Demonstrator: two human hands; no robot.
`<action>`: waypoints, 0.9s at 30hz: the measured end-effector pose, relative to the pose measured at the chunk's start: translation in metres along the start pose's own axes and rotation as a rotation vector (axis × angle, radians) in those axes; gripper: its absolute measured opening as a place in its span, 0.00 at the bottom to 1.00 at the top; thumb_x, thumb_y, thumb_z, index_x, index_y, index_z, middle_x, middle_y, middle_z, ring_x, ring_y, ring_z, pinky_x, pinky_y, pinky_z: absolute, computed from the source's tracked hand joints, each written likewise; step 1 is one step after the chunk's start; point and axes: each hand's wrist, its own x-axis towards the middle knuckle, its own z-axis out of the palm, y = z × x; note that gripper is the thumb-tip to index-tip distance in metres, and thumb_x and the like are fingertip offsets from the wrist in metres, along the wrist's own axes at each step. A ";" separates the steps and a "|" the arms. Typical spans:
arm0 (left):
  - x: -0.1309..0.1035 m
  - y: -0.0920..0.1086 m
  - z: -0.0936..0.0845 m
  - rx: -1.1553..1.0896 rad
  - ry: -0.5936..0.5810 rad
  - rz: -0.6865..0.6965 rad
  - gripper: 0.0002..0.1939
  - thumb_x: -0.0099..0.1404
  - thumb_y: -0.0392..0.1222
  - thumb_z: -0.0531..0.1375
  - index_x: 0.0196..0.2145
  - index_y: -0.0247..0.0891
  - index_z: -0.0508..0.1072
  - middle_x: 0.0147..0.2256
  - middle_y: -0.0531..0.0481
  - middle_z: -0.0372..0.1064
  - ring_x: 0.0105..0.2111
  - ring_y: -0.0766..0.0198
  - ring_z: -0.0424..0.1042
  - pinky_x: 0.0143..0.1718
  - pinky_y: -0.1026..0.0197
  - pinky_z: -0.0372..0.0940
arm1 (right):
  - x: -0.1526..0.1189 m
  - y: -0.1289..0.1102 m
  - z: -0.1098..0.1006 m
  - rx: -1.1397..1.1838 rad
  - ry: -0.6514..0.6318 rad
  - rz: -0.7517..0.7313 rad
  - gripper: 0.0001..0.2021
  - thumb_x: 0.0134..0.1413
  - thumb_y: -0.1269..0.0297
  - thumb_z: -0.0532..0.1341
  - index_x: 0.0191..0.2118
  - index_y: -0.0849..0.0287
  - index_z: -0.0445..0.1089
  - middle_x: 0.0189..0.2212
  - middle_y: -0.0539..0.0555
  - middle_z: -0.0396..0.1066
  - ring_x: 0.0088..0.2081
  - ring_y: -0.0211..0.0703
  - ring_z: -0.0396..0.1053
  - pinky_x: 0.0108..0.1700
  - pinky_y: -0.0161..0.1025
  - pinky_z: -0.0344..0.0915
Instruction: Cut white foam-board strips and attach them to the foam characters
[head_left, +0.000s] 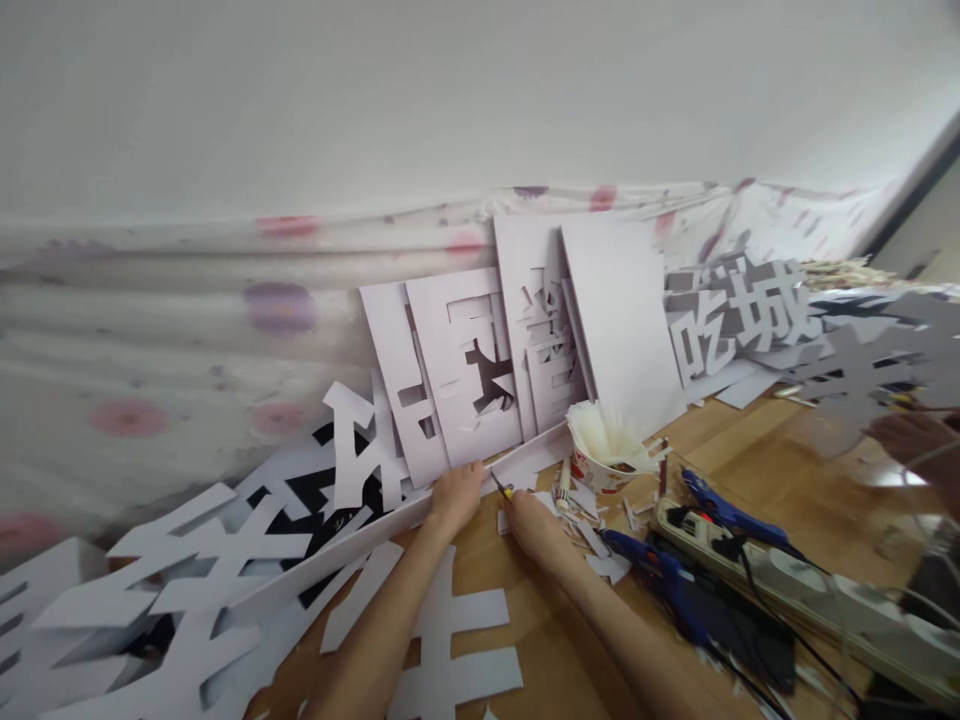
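Closed around a slim cutter with a yellow handle (507,493), the right hand (534,524) had its blade tip right by a long, narrow white board strip (390,522); whether they touched was unclear. Curled narrowly over the strip, the left hand (459,494) held it near the blade. The strip slanted over the brown wooden table (547,640), before upright white boards (619,310) leaning by a floral cloth (180,340). Right of the hands stood a red-and-white bowl (592,472) of translucent sticks, near two blue glue guns (667,578) and a cream power strip (817,592).
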 end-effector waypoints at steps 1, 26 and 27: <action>0.000 0.000 0.000 0.003 0.003 0.002 0.16 0.69 0.46 0.58 0.51 0.36 0.69 0.47 0.45 0.70 0.43 0.58 0.73 0.44 0.50 0.71 | 0.000 0.000 0.000 -0.001 -0.002 0.001 0.14 0.63 0.59 0.60 0.49 0.62 0.69 0.46 0.56 0.71 0.44 0.44 0.72 0.45 0.47 0.71; 0.003 -0.002 0.002 -0.019 0.012 -0.017 0.15 0.70 0.47 0.58 0.49 0.35 0.70 0.44 0.46 0.72 0.41 0.60 0.74 0.43 0.51 0.71 | -0.001 0.000 -0.004 0.004 -0.012 -0.017 0.13 0.63 0.60 0.61 0.47 0.63 0.70 0.45 0.56 0.71 0.45 0.44 0.71 0.47 0.48 0.70; 0.004 -0.002 0.002 -0.020 0.011 -0.020 0.15 0.70 0.47 0.58 0.49 0.35 0.70 0.44 0.46 0.71 0.41 0.59 0.74 0.43 0.51 0.71 | 0.000 0.001 -0.003 0.012 -0.008 -0.014 0.13 0.63 0.60 0.61 0.48 0.63 0.70 0.46 0.56 0.71 0.45 0.45 0.71 0.47 0.48 0.70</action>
